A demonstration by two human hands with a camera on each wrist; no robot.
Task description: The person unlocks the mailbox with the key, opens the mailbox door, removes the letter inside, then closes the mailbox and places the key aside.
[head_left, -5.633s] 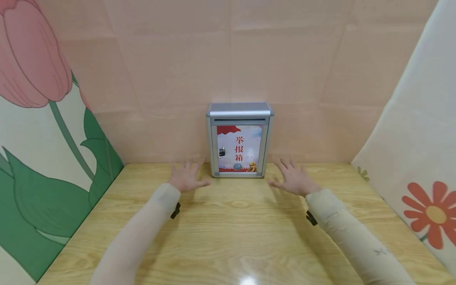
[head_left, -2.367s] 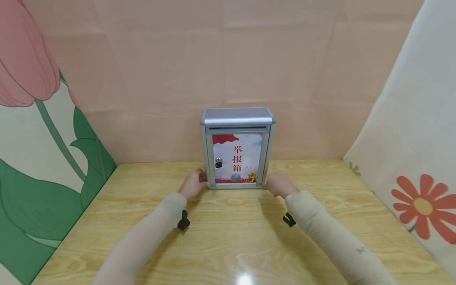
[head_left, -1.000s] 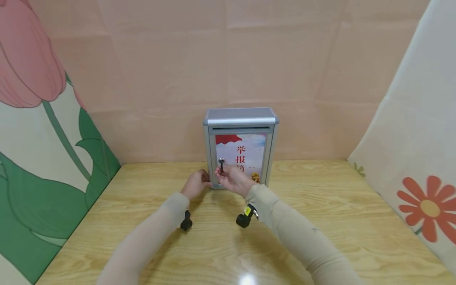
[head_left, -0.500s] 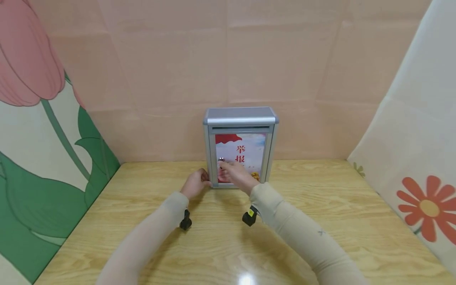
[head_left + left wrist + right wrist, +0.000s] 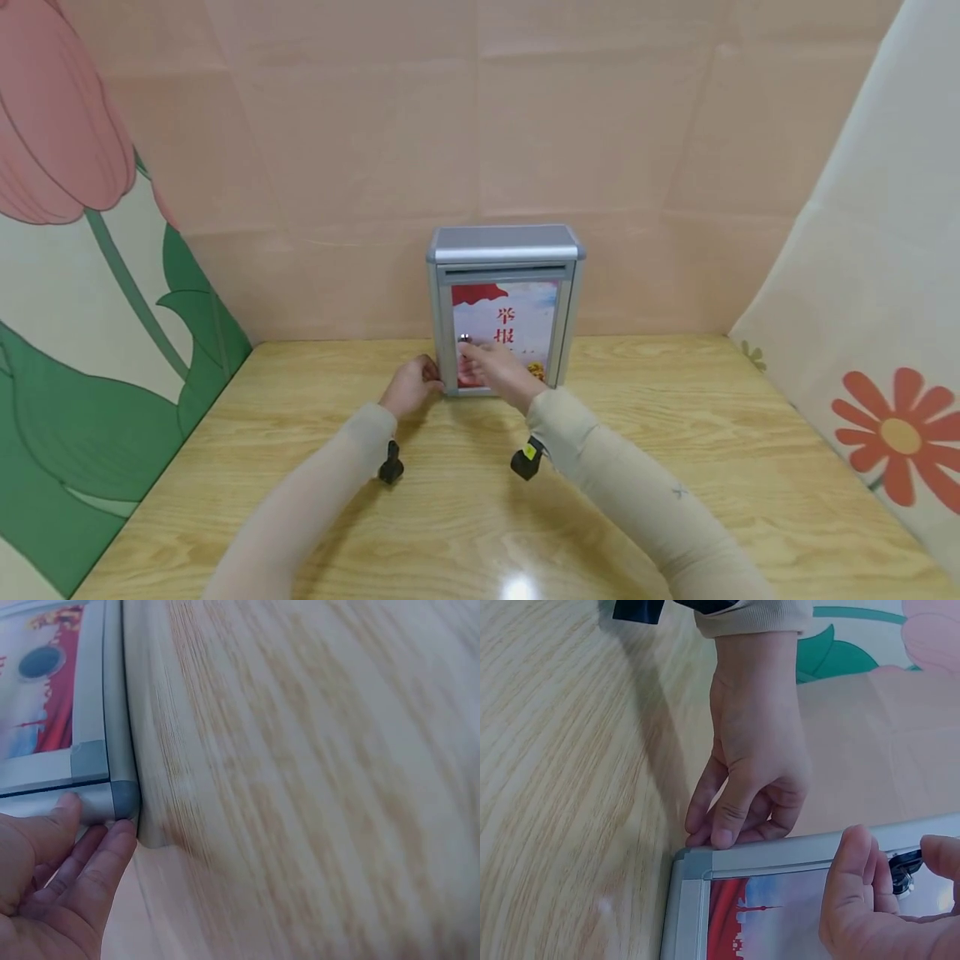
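The silver box (image 5: pixel 517 273) stands upright on the wooden table (image 5: pixel 450 517) before the pink backdrop (image 5: pixel 360 150); the left hand (image 5: pixel 408 387) holds its lower left edge with thumb and curled fingers; the right hand (image 5: pixel 498 368) pinches the black key (image 5: pixel 907 860) at the metal lock (image 5: pixel 903 883) on its printed front (image 5: pixel 536 312).

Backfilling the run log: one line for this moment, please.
left hand: grips box, lower left side | right hand: pinches black key at lock | box: upright on table
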